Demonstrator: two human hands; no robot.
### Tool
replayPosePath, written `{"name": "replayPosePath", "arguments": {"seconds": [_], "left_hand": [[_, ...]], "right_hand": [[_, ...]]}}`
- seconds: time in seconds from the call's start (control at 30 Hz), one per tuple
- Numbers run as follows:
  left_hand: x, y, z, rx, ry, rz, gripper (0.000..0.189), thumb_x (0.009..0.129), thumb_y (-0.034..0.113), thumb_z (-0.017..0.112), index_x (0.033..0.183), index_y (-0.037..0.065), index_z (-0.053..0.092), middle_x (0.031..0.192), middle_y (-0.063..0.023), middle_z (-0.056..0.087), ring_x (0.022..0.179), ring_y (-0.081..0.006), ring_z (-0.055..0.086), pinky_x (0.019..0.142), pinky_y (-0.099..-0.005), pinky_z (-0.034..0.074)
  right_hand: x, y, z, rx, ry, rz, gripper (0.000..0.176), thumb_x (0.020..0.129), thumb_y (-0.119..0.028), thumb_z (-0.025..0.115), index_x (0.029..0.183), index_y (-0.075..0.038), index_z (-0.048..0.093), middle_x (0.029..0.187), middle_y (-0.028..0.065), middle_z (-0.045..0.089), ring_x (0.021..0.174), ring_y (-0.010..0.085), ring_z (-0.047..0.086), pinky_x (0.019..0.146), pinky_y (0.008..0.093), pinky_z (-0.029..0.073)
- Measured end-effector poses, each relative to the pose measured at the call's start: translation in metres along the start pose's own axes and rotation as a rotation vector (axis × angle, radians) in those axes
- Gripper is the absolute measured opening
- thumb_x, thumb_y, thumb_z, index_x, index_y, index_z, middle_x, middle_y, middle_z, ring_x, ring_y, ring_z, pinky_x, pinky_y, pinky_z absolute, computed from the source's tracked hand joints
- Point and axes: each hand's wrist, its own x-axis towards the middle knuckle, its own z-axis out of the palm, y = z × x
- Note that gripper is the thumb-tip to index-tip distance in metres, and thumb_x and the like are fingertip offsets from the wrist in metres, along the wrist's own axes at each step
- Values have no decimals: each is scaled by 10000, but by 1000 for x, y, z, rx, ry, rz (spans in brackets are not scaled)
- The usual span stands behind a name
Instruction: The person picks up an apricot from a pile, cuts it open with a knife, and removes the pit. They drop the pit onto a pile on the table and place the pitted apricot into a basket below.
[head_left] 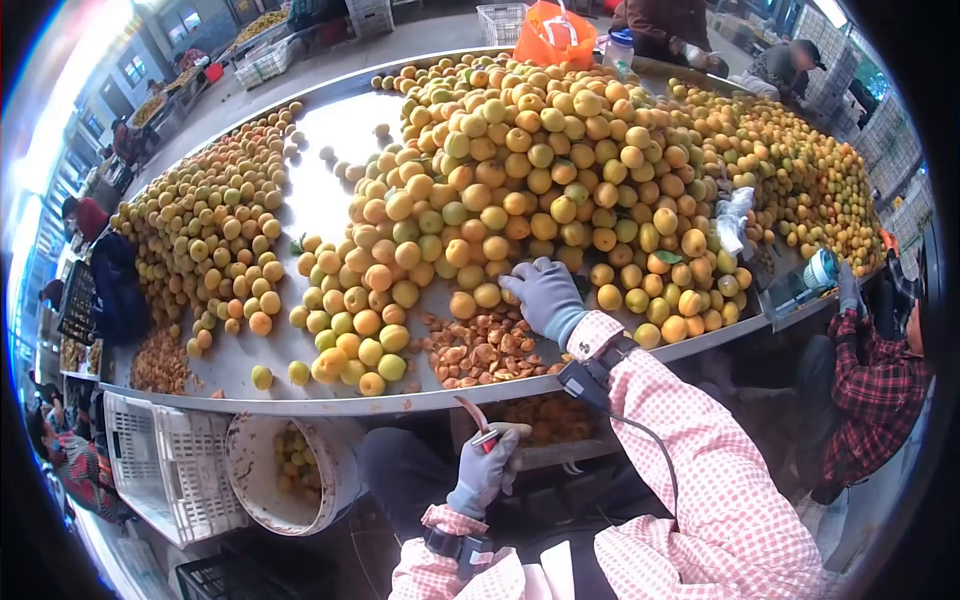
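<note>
My left hand (486, 466), in a grey glove, is low before the table's front edge, its fingers wrapped round a knife (474, 412) with a red handle and a curved blade pointing up. My right hand (548, 297), gloved too, reaches over the metal table (240, 375) with its fingers apart at the foot of a big pile of apricots (500, 180). Below its fingertips spreads a heap of brown pits (478, 350). Loose apricots (370, 352) lie left of the pits, some yellow-green, some orange.
Under the table's edge stand a white bucket (245, 480) with apricots inside and a white crate (160, 450). An orange bag (556, 35) is at the far edge. A person in a checked shirt (870, 400) sits at right; others work farther off.
</note>
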Motion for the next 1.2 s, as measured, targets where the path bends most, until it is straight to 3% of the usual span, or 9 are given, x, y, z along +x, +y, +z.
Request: {"name": "replayPosePath", "arguments": {"seconds": [0.13, 0.27, 0.4, 0.57, 0.8, 0.87, 1.0, 1.03, 1.2], "left_hand": [[-1, 4, 1, 29, 20, -13, 261, 957, 252, 578, 1082, 31, 641, 631, -7, 556, 398, -61, 432, 345, -193, 330], [1, -3, 3, 38, -10, -13, 255, 955, 246, 580, 1080, 33, 645, 627, -6, 556, 394, -60, 433, 348, -194, 327], [1, -7, 11, 74, -41, -33, 251, 954, 243, 581, 1084, 38, 645, 624, -3, 556, 393, -58, 431, 344, -196, 325], [2, -15, 13, 111, -86, -64, 239, 949, 244, 587, 1081, 54, 649, 617, 3, 549, 389, -58, 429, 333, -204, 319], [-1, -20, 11, 105, -58, -48, 230, 941, 247, 597, 1071, 66, 653, 600, 12, 533, 381, -59, 419, 328, -211, 308], [-1, -20, 10, 99, -64, -45, 228, 939, 247, 600, 1070, 68, 654, 589, 20, 520, 378, -59, 410, 329, -213, 305], [-1, -15, 11, 116, -80, -65, 276, 895, 202, 586, 1108, 34, 640, 681, 32, 532, 419, -54, 464, 325, -195, 364], [-1, -16, 11, 108, -92, -61, 274, 895, 199, 585, 1107, 35, 641, 675, 34, 529, 417, -56, 464, 326, -196, 362], [1, -19, 9, 94, -100, -48, 279, 898, 204, 598, 1115, 34, 638, 655, 37, 526, 416, -58, 460, 332, -200, 347]], "right_hand": [[-16, 8, 4, 90, 58, -14, 496, 684, -325, 732, 1126, -150, 591, 1101, 81, 570, 1057, 275, 508, 909, 410, 396], [-49, 11, -3, 853, 139, 283, 470, 786, -296, 707, 1147, -53, 529, 1072, 103, 594, 988, 280, 591, 843, 379, 471], [-74, 9, -18, 1820, 18, 460, 319, 891, -228, 612, 1153, -64, 532, 971, 33, 606, 716, 80, 598, 607, 203, 501], [-95, 15, -12, 1891, -46, 380, 353, 934, -248, 553, 1246, -89, 504, 941, 30, 613, 611, 68, 573, 527, 183, 458], [-95, 6, -32, 1631, -48, 422, 764, 852, -274, 689, 1477, -156, 268, 886, 41, 575, 670, 117, 567, 560, 241, 486], [-88, 8, -24, 1071, 121, 231, 864, 813, -298, 736, 1499, -175, 224, 887, 55, 574, 731, 152, 597, 632, 279, 511], [-78, -22, -19, 552, 231, 135, 818, 799, -391, 711, 1471, -186, 294, 1060, 141, 637, 899, 328, 626, 836, 399, 494], [-72, -31, -26, 324, 13, 192, 693, 825, -443, 650, 1425, -202, 398, 1197, 119, 612, 1083, 357, 554, 982, 429, 399], [-60, -24, 22, 181, 41, 44, 524, 865, -456, 588, 1335, -231, 531, 1307, 81, 547, 1251, 329, 429, 1068, 450, 282]]}}
